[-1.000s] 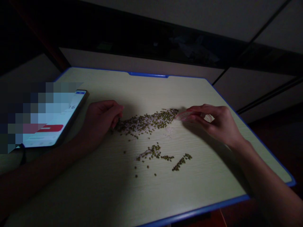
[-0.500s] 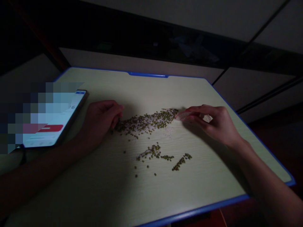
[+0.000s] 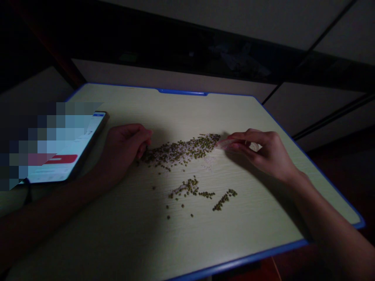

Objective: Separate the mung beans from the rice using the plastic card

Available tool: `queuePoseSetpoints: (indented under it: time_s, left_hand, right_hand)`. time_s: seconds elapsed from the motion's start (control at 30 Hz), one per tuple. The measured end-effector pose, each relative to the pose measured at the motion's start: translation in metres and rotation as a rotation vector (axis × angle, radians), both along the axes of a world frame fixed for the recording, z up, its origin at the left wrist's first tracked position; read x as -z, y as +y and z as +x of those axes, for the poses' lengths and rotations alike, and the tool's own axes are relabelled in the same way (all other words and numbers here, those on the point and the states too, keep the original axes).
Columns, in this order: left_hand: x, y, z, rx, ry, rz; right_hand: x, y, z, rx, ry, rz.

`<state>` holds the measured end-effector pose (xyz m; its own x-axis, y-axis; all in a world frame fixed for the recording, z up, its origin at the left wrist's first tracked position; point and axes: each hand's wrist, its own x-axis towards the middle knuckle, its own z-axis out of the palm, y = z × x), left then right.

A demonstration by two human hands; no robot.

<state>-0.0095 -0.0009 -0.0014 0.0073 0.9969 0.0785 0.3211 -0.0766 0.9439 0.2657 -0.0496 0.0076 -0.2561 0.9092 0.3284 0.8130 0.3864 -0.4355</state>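
Note:
A long heap of small green beans mixed with pale grains (image 3: 183, 150) lies across the middle of a light desk (image 3: 181, 113). My left hand (image 3: 124, 150) rests curled at the heap's left end, fingertips touching the beans. My right hand (image 3: 263, 154) sits at the heap's right end, its fingers pinched on a small clear, pale thing (image 3: 227, 143) that I cannot make out. Smaller clusters of beans (image 3: 193, 189) and a short row of beans (image 3: 225, 200) lie nearer to me.
A lit phone (image 3: 67, 150) lies at the desk's left side, by my left forearm. The desk has a blue rim (image 3: 243, 261) along its near and right edges. The surroundings are dark, with pale panels behind.
My right hand has shifted slightly left and down along the heap's right end. The left hand and the beans look unchanged.

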Motion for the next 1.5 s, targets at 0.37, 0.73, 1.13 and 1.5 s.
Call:
queuePoseSetpoints:
  time_s: [0.37, 0.73, 1.13, 1.5]
  left_hand:
    - [0.0005, 0.0003, -0.001, -0.008, 0.003, 0.005]
    - [-0.0016, -0.0009, 0.0, 0.007, -0.008, 0.003]
    - [-0.001, -0.0007, -0.0011, -0.005, 0.016, -0.003]
    - [-0.0021, -0.001, 0.0, -0.017, 0.011, -0.018]
  right_hand:
    - [-0.0017, 0.0, 0.0012, -0.047, -0.013, -0.018]
    - [-0.0006, -0.0003, 0.0016, -0.055, -0.001, -0.003]
    - [-0.0035, -0.001, -0.0021, -0.135, -0.027, 0.01]
    - [-0.0015, -0.0006, -0.0028, -0.157, -0.027, 0.021]
